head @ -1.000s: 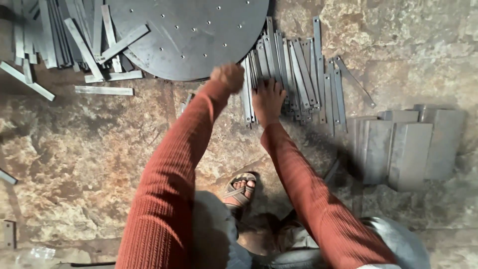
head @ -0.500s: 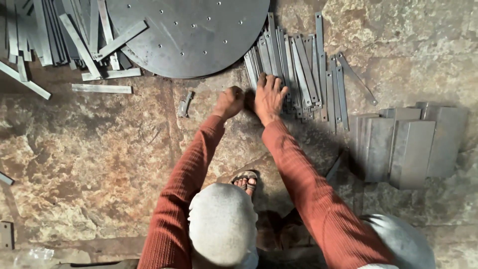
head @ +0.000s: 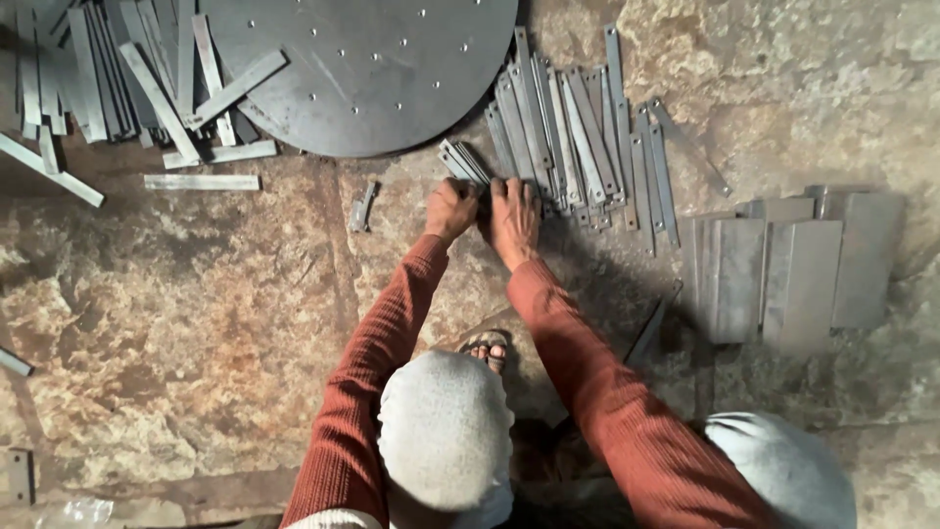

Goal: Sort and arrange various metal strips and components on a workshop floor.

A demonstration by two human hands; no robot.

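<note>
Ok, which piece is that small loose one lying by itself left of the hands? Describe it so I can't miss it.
Start at the big round steel plate at the top. Below its lower edge, on the bare stone floor, left of the left hand, lies a short metal piece. Unlike the long flat strips fanned out by the right hand, it is stubby and lies alone.

Round metal plate [head: 362, 69] at top centre of frame, on stone floor [head: 176, 323]. Heap of flat strips [head: 108, 78] at upper left, some overlapping plate's left edge. Single strip [head: 202, 182] just below heap. Small bracket [head: 362, 208] below plate. Row of narrow bars [head: 583, 137] right of plate. Small bundle of bars [head: 463, 162] at row's left end, both hands directly below: left hand [head: 450, 209], right hand [head: 513, 217] just beside. Stack of wide plates [head: 793, 269] at right.
</note>
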